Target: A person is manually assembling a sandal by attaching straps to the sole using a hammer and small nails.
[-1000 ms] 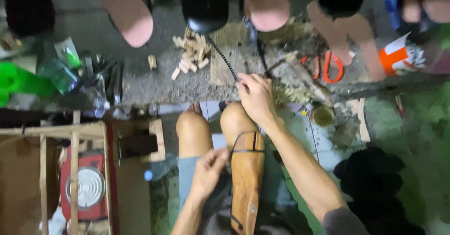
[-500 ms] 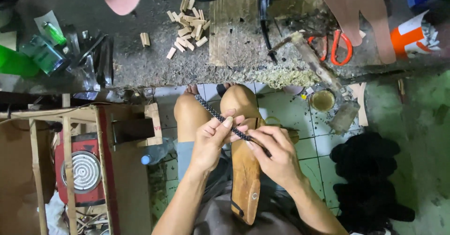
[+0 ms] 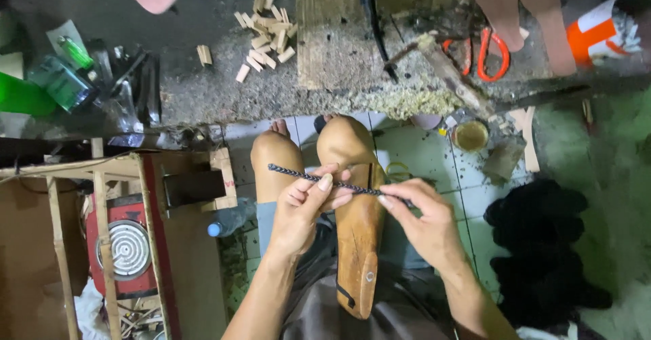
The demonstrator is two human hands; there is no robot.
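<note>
A thin dark braided strip [image 3: 298, 174] runs level above my knees. My left hand [image 3: 306, 208] pinches it near its middle with thumb and fingers. My right hand [image 3: 420, 219] grips its right end, fingertips close to my left hand. Under both hands a brown wooden shoe last [image 3: 359, 245] lies lengthwise on my lap, between my thighs. The strip's left end sticks out free over my left knee.
A rough stone slab [image 3: 339, 48] lies ahead with small wooden blocks [image 3: 266, 31], orange-handled scissors [image 3: 483, 53] and a wooden-handled tool [image 3: 453, 75]. Other people's legs stand at its far side. A wooden frame [image 3: 102, 197], a red stove [image 3: 127, 248] and a plastic bottle [image 3: 230, 219] lie left; black cloth [image 3: 542, 245] right.
My right hand drew back from the slab with the braided strip to my lap. My left hand came up off the last and took hold of the strip, which now lies level.
</note>
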